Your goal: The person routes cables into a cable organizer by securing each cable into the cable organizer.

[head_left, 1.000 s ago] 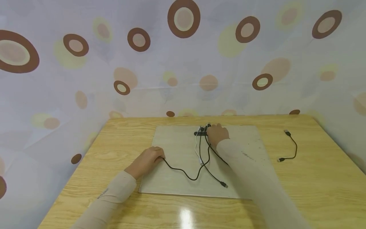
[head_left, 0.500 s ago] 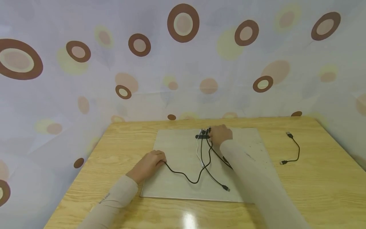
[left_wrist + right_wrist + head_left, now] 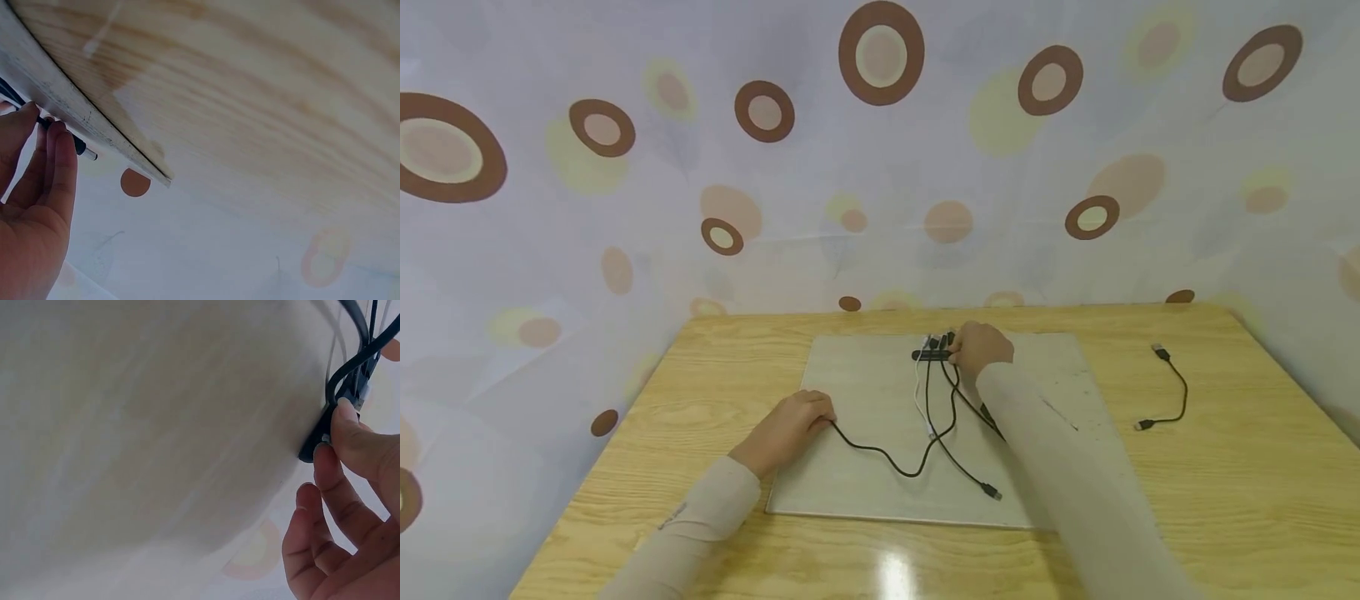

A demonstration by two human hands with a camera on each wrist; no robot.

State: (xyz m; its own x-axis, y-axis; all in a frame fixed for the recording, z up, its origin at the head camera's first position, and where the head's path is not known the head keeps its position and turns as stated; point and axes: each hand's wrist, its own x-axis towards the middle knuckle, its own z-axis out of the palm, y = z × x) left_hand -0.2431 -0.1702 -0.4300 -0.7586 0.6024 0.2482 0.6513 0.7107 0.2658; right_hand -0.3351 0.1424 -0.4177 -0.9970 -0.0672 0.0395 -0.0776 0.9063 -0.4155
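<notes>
My left hand (image 3: 790,429) pinches a long black cable (image 3: 913,475) by the left edge of a pale board. In the left wrist view the cable's barrel plug (image 3: 87,151) sticks out past the fingertips. At the back of the board lies a black cable holder strip (image 3: 929,356) with several cable ends standing in it. My right hand (image 3: 983,346) is at the strip's right end. In the right wrist view its thumb and index finger pinch at a black cable (image 3: 340,372) against the strip; the fingers partly hide the cable's end.
The pale board (image 3: 850,492) lies on a wooden table (image 3: 1247,483). A white cable (image 3: 917,392) and a black cable with a USB plug (image 3: 992,492) trail forward from the strip. Off the board to the right lies a short black USB cable (image 3: 1183,396). A patterned sheet (image 3: 880,167) hangs behind.
My right hand has shifted slightly at the strip's right end, and the cable just below it now bends further right. My left hand keeps its place and its grip.
</notes>
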